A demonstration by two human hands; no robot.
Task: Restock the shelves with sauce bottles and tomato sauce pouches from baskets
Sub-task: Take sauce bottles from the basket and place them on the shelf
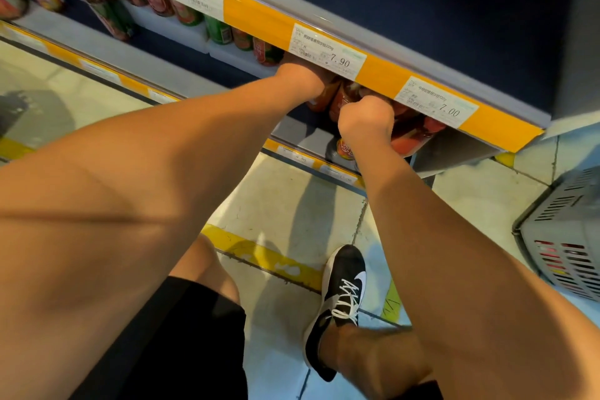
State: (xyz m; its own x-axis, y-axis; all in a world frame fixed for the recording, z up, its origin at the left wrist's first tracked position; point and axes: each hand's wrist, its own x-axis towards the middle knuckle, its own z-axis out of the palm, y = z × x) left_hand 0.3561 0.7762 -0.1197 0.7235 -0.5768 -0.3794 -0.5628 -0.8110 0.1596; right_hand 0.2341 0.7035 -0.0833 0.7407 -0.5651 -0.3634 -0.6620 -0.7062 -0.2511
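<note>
Bottles [107, 14]: red-labelled, stood along the shelf at left.
Left hand [300, 79]: reached under the shelf edge [259, 26]; fingers hidden, grip cannot be told.
Right hand [365, 122]: fist curled, closed on a red tomato sauce pouch [410, 136] on the shelf.
Basket [565, 237]: grey, set on the floor at far right.

The shelf [373, 23] edge carried an orange-yellow strip with white price tags [328, 50] printed in grey. The bottles [409, 133] beneath were red, some with green labels. The basket [565, 237] was grey and slotted. The floor [292, 198] was pale tile with a worn yellow line. The shoe [337, 299] was black with white laces.
</note>
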